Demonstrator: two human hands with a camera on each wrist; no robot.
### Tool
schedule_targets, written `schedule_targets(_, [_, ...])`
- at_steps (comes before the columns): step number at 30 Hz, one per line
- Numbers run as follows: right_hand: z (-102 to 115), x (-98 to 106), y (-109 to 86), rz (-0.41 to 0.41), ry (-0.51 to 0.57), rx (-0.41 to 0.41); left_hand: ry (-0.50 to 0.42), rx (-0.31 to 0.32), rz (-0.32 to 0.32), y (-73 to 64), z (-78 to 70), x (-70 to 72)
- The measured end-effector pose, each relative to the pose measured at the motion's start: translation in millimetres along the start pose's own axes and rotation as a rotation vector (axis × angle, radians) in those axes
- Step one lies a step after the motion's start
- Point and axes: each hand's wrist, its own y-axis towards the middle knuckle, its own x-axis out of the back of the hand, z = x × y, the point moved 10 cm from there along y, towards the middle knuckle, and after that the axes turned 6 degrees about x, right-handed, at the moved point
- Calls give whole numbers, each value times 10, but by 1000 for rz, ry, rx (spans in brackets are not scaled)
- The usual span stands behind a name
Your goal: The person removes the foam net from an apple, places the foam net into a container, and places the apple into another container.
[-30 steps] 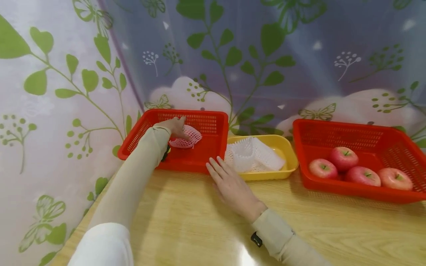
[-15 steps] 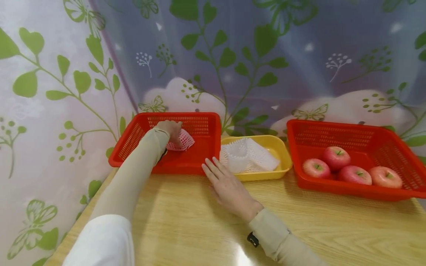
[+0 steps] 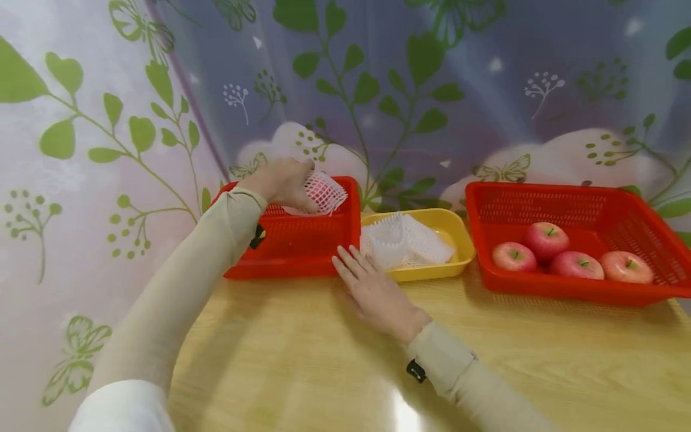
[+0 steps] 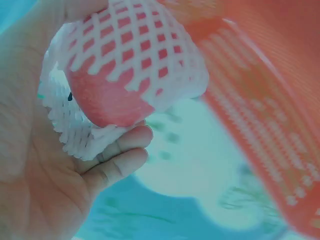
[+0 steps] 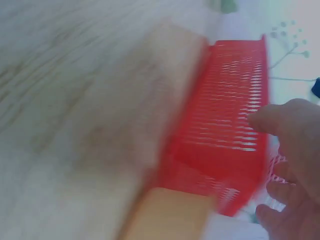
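An apple (image 4: 112,100) sits in a white foam net sleeve (image 4: 170,60), its red skin showing through the mesh and at the open end. My left hand (image 3: 283,183) grips it over the back of the left red basket (image 3: 291,246), fingers curled around it. In the left wrist view the palm of that left hand (image 4: 60,185) faces the sleeve's loose edge. My right hand (image 3: 378,297) lies with straight fingers at the front right corner of this basket, close to the yellow tray (image 3: 459,240). White foam nets (image 3: 391,246) lie in the tray.
On the right stands another red basket (image 3: 561,285) holding several unwrapped apples (image 3: 574,264). All containers are in a row along the back of the wooden table (image 3: 302,348), against a leaf-patterned curtain (image 3: 378,78). A similar patterned wall covering (image 3: 54,240) borders the left side.
My left hand has lifted the netted apple from the bottom of the left basket, up and slightly right to its back rim. My right hand has stayed by the basket corner.
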Motion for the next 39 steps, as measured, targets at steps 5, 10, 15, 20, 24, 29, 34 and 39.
schedule_targets(5, [118,617,-280,-235,3,74,-52,-141,-131,-377,-556,343])
schedule_targets(10, [107,1238,-929,-563,-26,82,-87,-352,-183,-850,-1305,245])
schedule_targets(15, [-207,1424,-1507,-657,-4,-71,-59,-510,-105,-1032,-2018,-339])
schedule_targets(20, [-515,1292,-1887,-598,49,-246,-137,-548,3,-1021,-2436,-1004])
schedule_targets(24, [-588,1195,-2107,-580,57,-303,-203,-528,18,-1017,-2559,-1353])
schedule_targets(29, [-617,1119,-2193,-572,76,-335,-276,-466,11,-1050,-2468,-1516])
schedule_targets(34, [-644,1061,-2243,-546,66,-368,-358,-429,47,-1053,-2439,-1584])
schedule_targets(39, [-659,1001,-2287,-515,65,-395,-281,-439,43,-1059,-2456,-1596])
